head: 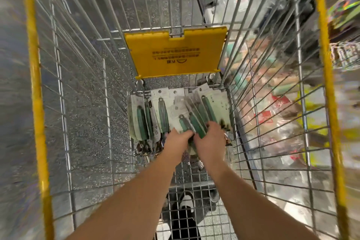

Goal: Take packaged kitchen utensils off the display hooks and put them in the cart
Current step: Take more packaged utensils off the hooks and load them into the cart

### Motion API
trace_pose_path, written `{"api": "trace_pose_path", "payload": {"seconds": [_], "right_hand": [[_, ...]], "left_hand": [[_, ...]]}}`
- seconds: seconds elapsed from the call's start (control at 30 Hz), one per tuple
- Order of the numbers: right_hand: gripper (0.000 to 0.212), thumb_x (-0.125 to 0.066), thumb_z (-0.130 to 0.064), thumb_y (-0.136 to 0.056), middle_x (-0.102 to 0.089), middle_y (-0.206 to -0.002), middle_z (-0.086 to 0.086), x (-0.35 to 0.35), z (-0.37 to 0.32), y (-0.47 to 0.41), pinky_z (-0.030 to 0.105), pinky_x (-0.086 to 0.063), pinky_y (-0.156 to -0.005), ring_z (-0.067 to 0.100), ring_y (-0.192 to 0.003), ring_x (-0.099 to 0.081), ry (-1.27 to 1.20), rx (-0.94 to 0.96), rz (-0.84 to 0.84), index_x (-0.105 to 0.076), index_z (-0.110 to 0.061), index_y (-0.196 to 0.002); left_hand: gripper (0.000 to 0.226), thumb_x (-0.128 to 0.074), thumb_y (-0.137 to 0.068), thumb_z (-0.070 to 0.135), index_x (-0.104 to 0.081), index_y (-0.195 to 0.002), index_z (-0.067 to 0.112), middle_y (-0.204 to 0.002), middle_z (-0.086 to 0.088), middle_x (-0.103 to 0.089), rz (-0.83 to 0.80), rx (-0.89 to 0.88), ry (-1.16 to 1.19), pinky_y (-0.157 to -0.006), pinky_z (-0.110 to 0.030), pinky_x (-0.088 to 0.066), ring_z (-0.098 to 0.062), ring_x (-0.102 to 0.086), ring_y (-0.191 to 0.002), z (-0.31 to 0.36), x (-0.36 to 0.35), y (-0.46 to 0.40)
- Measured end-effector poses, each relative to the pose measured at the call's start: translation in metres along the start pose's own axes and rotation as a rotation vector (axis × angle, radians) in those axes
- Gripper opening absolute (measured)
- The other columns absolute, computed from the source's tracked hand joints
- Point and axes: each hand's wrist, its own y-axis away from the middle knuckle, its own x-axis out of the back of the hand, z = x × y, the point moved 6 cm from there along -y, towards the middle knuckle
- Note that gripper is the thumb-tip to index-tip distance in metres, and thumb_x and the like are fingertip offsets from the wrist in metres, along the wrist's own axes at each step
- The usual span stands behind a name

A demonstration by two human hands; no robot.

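I look straight down into a wire shopping cart point(105, 103) with yellow rails. On its floor lie several packaged kitchen utensils point(161, 115) with green handles on white backing cards. Both arms reach deep into the cart. My left hand point(178, 139) and my right hand point(211, 136) are side by side, closed around a fanned bundle of packaged utensils point(196, 121) that rests on the pile at the right. The utensil heads under my hands are hidden.
A yellow plastic child-seat flap point(175, 52) hangs at the cart's far end. Store shelves with blurred packaged goods point(272, 107) show through the right wall. Speckled grey floor point(85, 122) lies on the left. My shoe point(186, 200) shows below the cart's mesh.
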Motion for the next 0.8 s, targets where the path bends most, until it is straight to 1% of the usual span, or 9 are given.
{"api": "trace_pose_path", "payload": {"seconds": [0.07, 0.13, 0.17, 0.27, 0.33, 0.47, 0.57, 0.67, 0.8], "right_hand": [[0.028, -0.071, -0.024, -0.090, -0.059, -0.096, -0.014, -0.003, 0.005, 0.002, 0.018, -0.051, -0.064, 0.004, -0.081, -0.061, -0.110, -0.037, -0.150, -0.054, -0.023, -0.112], [0.022, -0.068, -0.021, -0.093, -0.061, -0.093, -0.012, -0.002, 0.011, 0.007, 0.011, -0.043, -0.055, -0.001, -0.073, -0.056, -0.161, -0.059, -0.236, -0.054, -0.025, -0.110], [0.024, -0.068, -0.021, -0.093, -0.064, -0.096, -0.008, 0.000, 0.014, 0.010, 0.013, -0.046, -0.058, 0.001, -0.075, -0.058, -0.202, -0.071, -0.255, -0.056, -0.023, -0.114], [0.032, -0.067, -0.024, -0.093, -0.066, -0.100, -0.003, 0.011, 0.017, 0.023, 0.024, -0.053, -0.063, 0.011, -0.081, -0.064, -0.271, -0.097, -0.282, -0.057, -0.019, -0.123], [0.032, -0.064, -0.028, -0.094, -0.066, -0.100, -0.004, 0.023, 0.016, 0.036, 0.027, -0.053, -0.062, 0.013, -0.084, -0.065, -0.315, -0.113, -0.294, -0.058, -0.020, -0.125], [0.071, -0.062, -0.052, -0.080, -0.060, -0.135, 0.003, 0.049, 0.011, 0.068, 0.055, -0.055, -0.093, 0.029, -0.115, -0.063, -0.413, -0.118, -0.335, -0.045, -0.026, -0.144], [0.083, -0.062, -0.061, -0.071, -0.060, -0.139, 0.000, 0.062, 0.011, 0.090, 0.055, -0.053, -0.098, 0.026, -0.117, -0.063, -0.501, -0.067, -0.356, -0.043, -0.029, -0.145], [0.064, -0.065, -0.050, -0.082, -0.067, -0.127, 0.000, 0.099, -0.008, 0.129, 0.052, -0.052, -0.099, 0.021, -0.110, -0.067, -0.569, -0.013, -0.369, -0.052, -0.026, -0.140], [0.051, -0.062, -0.040, -0.092, -0.066, -0.126, 0.001, 0.150, -0.029, 0.182, 0.045, -0.052, -0.097, 0.020, -0.108, -0.066, -0.627, 0.013, -0.368, -0.051, -0.021, -0.138]], "left_hand": [[0.044, -0.075, -0.072, 0.022, -0.065, -0.114, 0.017, -0.116, -0.017, -0.069, -0.070, 0.037, 0.092, -0.088, -0.051, -0.059, -0.031, -0.071, -0.100, -0.013, 0.001, -0.003], [0.061, -0.078, -0.066, 0.029, -0.059, -0.122, 0.013, -0.122, -0.016, -0.064, -0.086, 0.073, 0.088, -0.092, -0.049, -0.056, -0.029, -0.068, -0.105, -0.020, 0.003, 0.003], [0.065, -0.078, -0.067, 0.031, -0.056, -0.125, 0.010, -0.121, -0.016, -0.064, -0.099, 0.086, 0.086, -0.093, -0.050, -0.054, -0.029, -0.066, -0.106, -0.018, 0.004, 0.013], [0.033, -0.068, -0.086, 0.019, -0.060, -0.117, 0.010, -0.115, -0.014, -0.068, -0.123, 0.130, 0.063, -0.091, -0.050, -0.055, -0.031, -0.067, -0.104, -0.008, 0.004, 0.040], [0.029, -0.063, -0.091, 0.017, -0.059, -0.119, 0.010, -0.123, -0.017, -0.064, -0.135, 0.154, 0.100, -0.088, -0.049, -0.057, -0.033, -0.066, -0.104, -0.005, 0.007, 0.055], [0.070, -0.074, -0.085, 0.036, -0.046, -0.146, 0.019, -0.157, -0.007, -0.037, -0.134, 0.148, 0.222, -0.115, -0.055, -0.033, -0.035, -0.036, -0.142, 0.001, 0.021, 0.099], [0.061, -0.075, -0.081, 0.038, -0.058, -0.135, 0.013, -0.139, -0.018, -0.059, -0.172, 0.098, 0.314, -0.093, -0.048, -0.052, -0.036, -0.059, -0.121, 0.007, 0.031, 0.137], [0.032, -0.064, -0.094, 0.026, -0.063, -0.122, 0.010, -0.110, -0.015, -0.073, -0.204, 0.074, 0.375, -0.083, -0.042, -0.053, -0.033, -0.068, -0.100, 0.016, 0.036, 0.176], [0.028, -0.066, -0.093, 0.025, -0.066, -0.116, 0.011, -0.097, -0.009, -0.077, -0.249, -0.002, 0.352, -0.073, -0.036, -0.055, -0.024, -0.074, -0.084, 0.033, 0.038, 0.229]]}}
